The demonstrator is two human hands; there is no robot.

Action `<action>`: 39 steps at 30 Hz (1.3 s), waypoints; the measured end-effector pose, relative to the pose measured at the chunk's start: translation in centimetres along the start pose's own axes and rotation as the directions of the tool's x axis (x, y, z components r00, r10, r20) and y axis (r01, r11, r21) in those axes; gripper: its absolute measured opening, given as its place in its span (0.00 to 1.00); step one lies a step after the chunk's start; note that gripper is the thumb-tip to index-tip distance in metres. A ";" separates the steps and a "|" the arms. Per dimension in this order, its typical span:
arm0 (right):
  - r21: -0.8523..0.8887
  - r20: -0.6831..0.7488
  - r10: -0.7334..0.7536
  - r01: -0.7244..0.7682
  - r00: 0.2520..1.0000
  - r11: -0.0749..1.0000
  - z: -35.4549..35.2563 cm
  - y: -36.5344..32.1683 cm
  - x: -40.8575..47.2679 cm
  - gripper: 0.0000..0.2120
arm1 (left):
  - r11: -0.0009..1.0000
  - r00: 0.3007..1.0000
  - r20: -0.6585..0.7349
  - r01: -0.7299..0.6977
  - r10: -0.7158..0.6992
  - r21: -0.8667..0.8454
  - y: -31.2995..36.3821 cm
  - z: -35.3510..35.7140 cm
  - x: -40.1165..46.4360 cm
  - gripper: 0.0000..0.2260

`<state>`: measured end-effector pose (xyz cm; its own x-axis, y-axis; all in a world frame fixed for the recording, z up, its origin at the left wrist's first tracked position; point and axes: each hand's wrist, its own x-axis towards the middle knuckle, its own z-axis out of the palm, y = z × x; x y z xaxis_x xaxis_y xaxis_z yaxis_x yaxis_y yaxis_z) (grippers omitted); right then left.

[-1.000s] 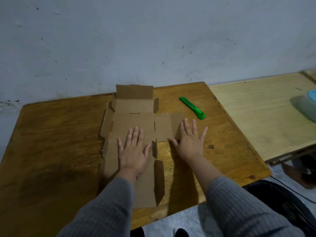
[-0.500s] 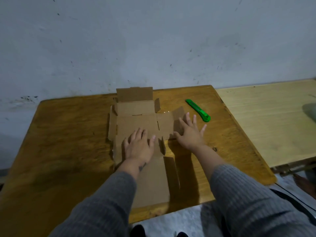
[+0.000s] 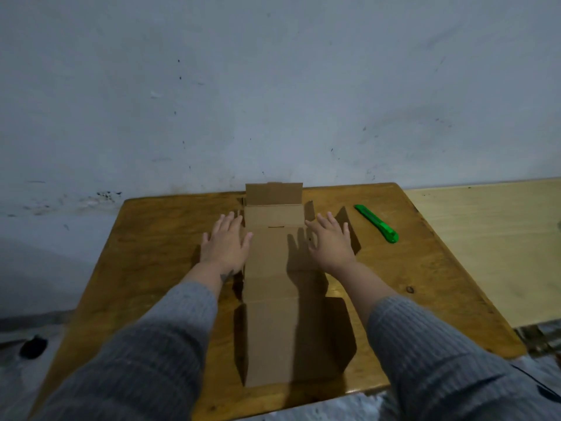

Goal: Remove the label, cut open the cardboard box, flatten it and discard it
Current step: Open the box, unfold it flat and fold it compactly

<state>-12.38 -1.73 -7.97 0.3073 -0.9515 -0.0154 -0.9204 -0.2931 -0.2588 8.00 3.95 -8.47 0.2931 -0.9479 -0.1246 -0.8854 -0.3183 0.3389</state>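
Here, both hands lie flat on the opened-out cardboard box on a wooden table.

Seen from the head camera, the cardboard box (image 3: pixel 273 287) lies unfolded along the middle of the brown table (image 3: pixel 145 268), its far flap standing up near the wall (image 3: pixel 273 101). The left hand (image 3: pixel 226 246) rests with straight, spread fingers over the box's left side flap; the right hand (image 3: pixel 331 243) rests likewise, fingers relaxed, on the right side flap. Neither hand grasps anything. A green utility knife (image 3: pixel 376 223) lies on the table just right of the box, apart from the right hand. A paler table (image 3: pixel 485 244) adjoins on the right.
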 end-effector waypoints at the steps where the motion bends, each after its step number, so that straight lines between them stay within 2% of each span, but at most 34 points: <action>1: 0.018 0.012 -0.005 0.004 1.000 1.000 0.3 -0.3 0.2 0.24 | 1.000 1.000 0.020 0.001 -0.001 -0.024 -0.2 0.2 0.2 0.27; 8: 0.186 0.038 0.078 -0.084 0.996 0.979 0.9 -0.4 3.7 0.24 | 0.972 0.998 0.055 0.019 -0.007 -0.234 -0.3 1.0 3.7 0.28; 11: 0.206 0.053 0.094 -0.103 0.994 0.973 0.7 0.1 6.0 0.25 | 0.951 0.997 0.027 0.072 -0.067 -0.300 -0.5 1.1 5.6 0.27; 18: 0.251 0.066 0.053 -0.068 0.996 0.966 0.5 1.5 11.7 0.26 | 0.943 0.990 0.094 0.131 -0.107 -0.305 -0.9 1.2 9.8 0.26; 22: 0.307 0.123 0.090 -0.124 0.988 0.944 1.3 1.5 13.9 0.26 | 0.950 0.990 0.119 0.106 -0.073 -0.294 -0.4 2.0 10.8 0.26; 27: 0.405 0.121 0.163 -0.199 0.979 0.893 2.0 1.4 15.0 0.22 | 0.944 0.984 0.173 0.103 -0.050 -0.315 0.4 2.6 11.4 0.25; 29: 0.438 0.124 0.190 -0.225 0.974 0.870 2.1 1.7 15.0 0.24 | 0.949 0.981 0.189 0.105 -0.049 -0.297 1.0 2.7 11.6 0.23; 31: 0.454 0.138 0.201 -0.243 0.970 0.857 2.1 1.8 14.9 0.28 | 0.960 0.981 0.182 0.105 -0.058 -0.261 1.3 2.8 11.9 0.23; 35: 0.507 0.148 0.162 -0.215 0.976 0.834 2.2 2.2 15.1 0.26 | 0.954 0.985 0.155 0.122 -0.082 -0.273 1.3 3.3 11.8 0.22; 39: 0.514 0.164 0.119 -0.188 0.979 0.837 2.0 2.4 15.4 0.34 | 0.950 0.991 0.102 0.108 -0.081 -0.292 1.0 3.3 11.6 0.24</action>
<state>-9.31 -16.92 -10.77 0.2309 -0.9512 -0.2046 -0.7040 -0.0182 -0.7100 9.29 -7.34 -12.69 0.3258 -0.9128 -0.2462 -0.7042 -0.4080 0.5811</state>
